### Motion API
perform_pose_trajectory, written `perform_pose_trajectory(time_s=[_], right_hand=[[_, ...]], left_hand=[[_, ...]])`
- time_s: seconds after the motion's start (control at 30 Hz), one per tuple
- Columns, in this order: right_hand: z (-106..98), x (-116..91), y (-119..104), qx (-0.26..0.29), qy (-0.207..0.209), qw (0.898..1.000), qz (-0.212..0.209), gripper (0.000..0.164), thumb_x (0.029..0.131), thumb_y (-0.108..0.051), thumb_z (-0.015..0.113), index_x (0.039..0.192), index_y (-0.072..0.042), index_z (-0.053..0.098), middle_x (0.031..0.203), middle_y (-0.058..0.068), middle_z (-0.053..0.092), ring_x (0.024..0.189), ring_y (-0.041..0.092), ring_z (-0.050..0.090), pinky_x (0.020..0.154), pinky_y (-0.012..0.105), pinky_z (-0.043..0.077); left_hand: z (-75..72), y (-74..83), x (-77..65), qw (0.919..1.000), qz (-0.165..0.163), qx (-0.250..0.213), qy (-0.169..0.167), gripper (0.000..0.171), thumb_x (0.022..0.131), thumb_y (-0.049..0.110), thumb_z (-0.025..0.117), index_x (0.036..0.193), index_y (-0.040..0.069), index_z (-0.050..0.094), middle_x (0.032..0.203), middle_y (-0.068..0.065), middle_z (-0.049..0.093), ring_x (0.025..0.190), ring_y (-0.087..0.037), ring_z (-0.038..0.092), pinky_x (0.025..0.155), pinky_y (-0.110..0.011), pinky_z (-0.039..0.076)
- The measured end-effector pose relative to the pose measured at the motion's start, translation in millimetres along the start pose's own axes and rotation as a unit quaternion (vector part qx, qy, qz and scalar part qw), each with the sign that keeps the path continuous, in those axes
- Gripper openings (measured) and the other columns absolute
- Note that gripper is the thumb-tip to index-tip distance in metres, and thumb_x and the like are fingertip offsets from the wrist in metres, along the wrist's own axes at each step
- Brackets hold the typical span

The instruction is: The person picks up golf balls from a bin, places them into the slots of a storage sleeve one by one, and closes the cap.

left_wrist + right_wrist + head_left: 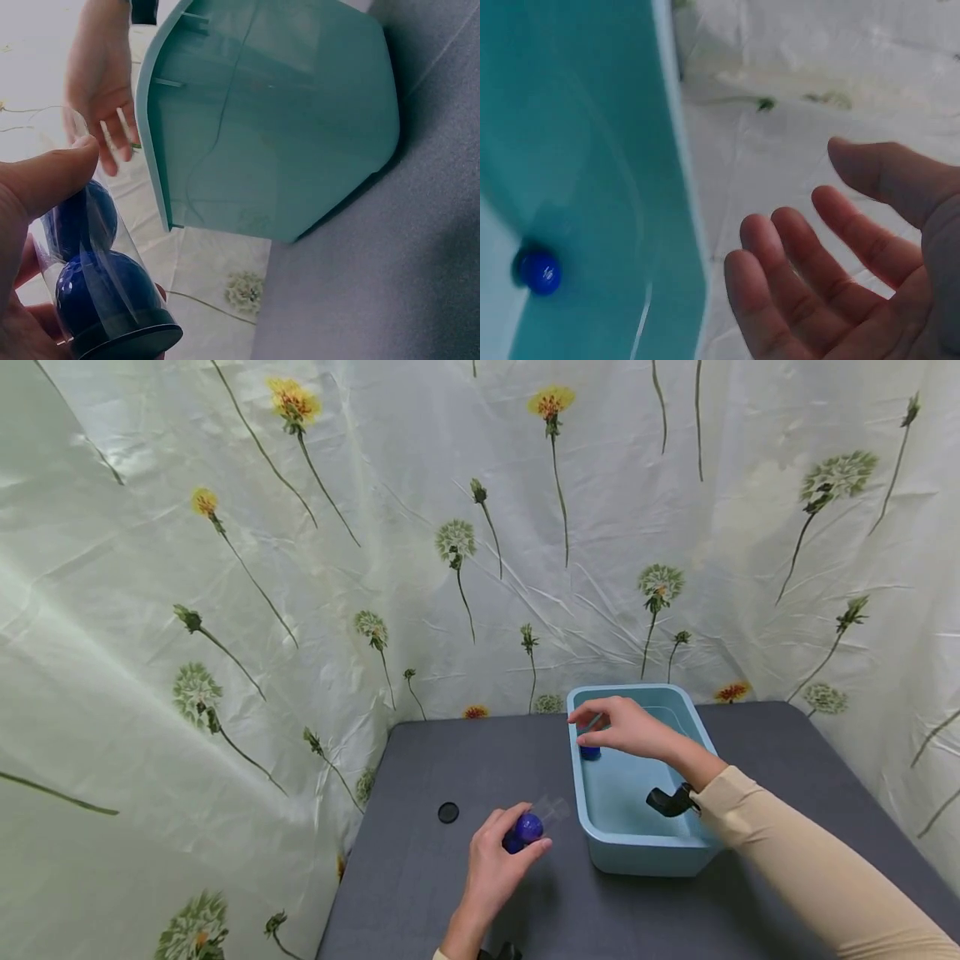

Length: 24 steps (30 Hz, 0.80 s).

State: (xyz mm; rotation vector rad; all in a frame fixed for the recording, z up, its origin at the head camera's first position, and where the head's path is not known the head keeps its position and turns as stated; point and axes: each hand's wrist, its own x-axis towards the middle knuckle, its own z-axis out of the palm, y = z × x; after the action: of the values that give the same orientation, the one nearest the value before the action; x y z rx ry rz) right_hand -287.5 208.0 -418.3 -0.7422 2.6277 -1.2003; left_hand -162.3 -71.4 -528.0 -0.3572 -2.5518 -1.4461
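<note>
My left hand (489, 862) grips a clear plastic tube (553, 811) to the left of the light blue bin (652, 862). Two dark blue balls (105, 292) lie inside the tube, and a black cap (129, 343) covers its lower end in the left wrist view. Over the bin's left part hovers my right hand (628, 727), fingers loosely bent and holding nothing; its bare palm (870, 322) shows in the right wrist view. Down in the bin rests one blue ball (540, 271), partly covered by the right hand in the head view.
A loose black round cap (447, 812) lies on the dark grey table (420, 760), left of my left hand. Behind the table and along its left side hangs a pale flower-printed curtain (420, 585).
</note>
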Motion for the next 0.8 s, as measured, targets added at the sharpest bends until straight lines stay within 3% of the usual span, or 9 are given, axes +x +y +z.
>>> perform_pose_trajectory(time_s=[0.13, 0.3, 0.43, 0.67, 0.8], right_hand=[[-5, 15, 22, -0.025, -0.007, 0.999, 0.025, 0.038, 0.095, -0.02, 0.072, 0.128, -0.003, 0.065, 0.113, 0.012, 0.068, 0.1, 0.027, 0.065, 0.081, 0.043, 0.053], [-4, 30, 48, -0.049, -0.029, 0.996, 0.065, 0.036, 0.093, -0.018, 0.073, 0.125, -0.002, 0.067, 0.101, 0.005, 0.069, 0.092, 0.022, 0.064, 0.077, 0.041, 0.052], [0, 42, 69, -0.044, -0.04, 0.994, 0.095, 0.039, 0.092, -0.017, 0.073, 0.126, 0.0, 0.066, 0.103, 0.008, 0.071, 0.087, 0.019, 0.065, 0.076, 0.041, 0.054], [8, 58, 95, -0.044, -0.079, 0.985, 0.145, 0.045, 0.092, -0.013, 0.072, 0.132, 0.003, 0.061, 0.11, 0.015, 0.07, 0.09, 0.027, 0.067, 0.073, 0.046, 0.055], [13, 61, 106, -0.047, -0.096, 0.979, 0.171, 0.048, 0.092, -0.014, 0.072, 0.135, 0.001, 0.059, 0.107, 0.016, 0.066, 0.083, 0.027, 0.063, 0.068, 0.045, 0.054]], left_hand=[[0.1, -2.3, -1.1, 0.9999, -0.002, -0.012, 0.008, 0.051, 0.08, 0.053, 0.081, 0.125, 0.033, 0.068, 0.101, 0.01, 0.062, 0.089, -0.011, 0.06, 0.075, -0.027, 0.053], [-0.6, -4.6, -2.0, 0.9996, 0.007, -0.022, 0.015, 0.051, 0.08, 0.052, 0.081, 0.125, 0.033, 0.068, 0.101, 0.01, 0.063, 0.088, -0.011, 0.061, 0.074, -0.028, 0.053], [-1.6, -6.4, -2.9, 0.9996, 0.01, -0.022, 0.016, 0.051, 0.079, 0.051, 0.082, 0.125, 0.032, 0.068, 0.101, 0.01, 0.063, 0.088, -0.01, 0.061, 0.075, -0.028, 0.052], [-2.0, -11.0, -4.6, 0.9992, 0.019, -0.024, 0.026, 0.052, 0.079, 0.049, 0.083, 0.125, 0.029, 0.069, 0.101, 0.01, 0.064, 0.086, -0.01, 0.06, 0.074, -0.028, 0.052], [-2.5, -10.7, -4.1, 0.9992, 0.006, -0.028, 0.029, 0.051, 0.079, 0.049, 0.083, 0.125, 0.032, 0.069, 0.101, 0.01, 0.063, 0.085, -0.01, 0.06, 0.073, -0.028, 0.052]])
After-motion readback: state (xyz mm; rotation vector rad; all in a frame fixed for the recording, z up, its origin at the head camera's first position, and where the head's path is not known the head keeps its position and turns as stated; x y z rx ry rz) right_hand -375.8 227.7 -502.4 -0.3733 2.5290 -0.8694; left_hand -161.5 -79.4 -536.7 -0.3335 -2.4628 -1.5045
